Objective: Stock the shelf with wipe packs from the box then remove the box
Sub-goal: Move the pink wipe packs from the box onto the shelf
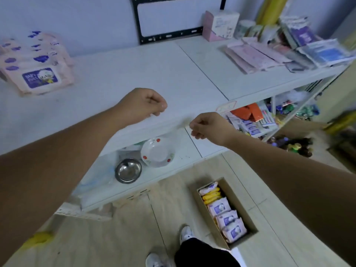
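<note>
A pale blue-grey wall (86,20) backs a white shelving unit (154,74) of at least two tiers. A black rectangular metal frame (138,26) leans against the wall at the rear of the top tier. The floor (119,237) is light wood-effect planking with visible seams. Lighting is even and diffuse. A yellow roll (269,10) stands upright at the right rear.

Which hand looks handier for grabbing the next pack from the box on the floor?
Probably the right hand: it is empty and hangs nearer the box, which lies on the person's right. The left hand is farther away.
</note>
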A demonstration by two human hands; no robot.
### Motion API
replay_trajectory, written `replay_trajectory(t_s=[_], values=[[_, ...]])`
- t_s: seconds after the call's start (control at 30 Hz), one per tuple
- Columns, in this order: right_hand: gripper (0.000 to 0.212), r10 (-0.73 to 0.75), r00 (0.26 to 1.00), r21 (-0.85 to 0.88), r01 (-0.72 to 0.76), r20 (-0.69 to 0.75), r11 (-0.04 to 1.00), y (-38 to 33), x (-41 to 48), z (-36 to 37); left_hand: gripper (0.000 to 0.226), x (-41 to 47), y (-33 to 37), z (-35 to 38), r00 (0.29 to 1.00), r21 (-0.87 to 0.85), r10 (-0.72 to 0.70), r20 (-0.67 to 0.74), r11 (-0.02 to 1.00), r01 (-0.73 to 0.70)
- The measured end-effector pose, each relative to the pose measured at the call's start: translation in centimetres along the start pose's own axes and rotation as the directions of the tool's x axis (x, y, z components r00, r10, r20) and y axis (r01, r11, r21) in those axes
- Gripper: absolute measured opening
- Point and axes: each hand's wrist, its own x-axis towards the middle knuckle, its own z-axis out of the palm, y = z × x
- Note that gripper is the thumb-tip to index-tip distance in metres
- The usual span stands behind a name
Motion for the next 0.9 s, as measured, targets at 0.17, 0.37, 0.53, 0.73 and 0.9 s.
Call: replay_trajectory(t_s=[0.17,0.37,0.53,0.73,0.9], values=[[0.015,0.082,0.997,0.007,-0.083,0.012,0.997,6.3,-4.2,-4.1,0.010,-1.5,3.0,7.1,0.999,-0.117,0.003,0.042,0.993,0.002],[0.008,0.206,0.978,0.034,-0.207,0.037,0.978,16.6,-8.2,-9.4,0.004,-0.9,4.2,18.7,0.988,-0.055,-0.071,0.136,0.995,0.079],[0.008,0.288,0.950,-0.026,-0.287,0.119,0.958,26.0,-11.4,-13.3,0.004,-0.6,2.6,29.9,0.949,0.041,-0.190,0.251,0.982,0.186],[0.012,0.419,0.892,-0.031,-0.420,0.170,0.907,35.6,-14.7,-15.8,0.005,-0.7,-1.2,40.8,0.865,0.104,-0.351,0.358,0.936,0.337],[0.008,0.516,0.835,-0.018,-0.522,0.190,0.853,41.8,-15.7,-15.1,0.009,0.1,-5.1,46.1,0.815,0.202,-0.423,0.396,0.906,0.373]])
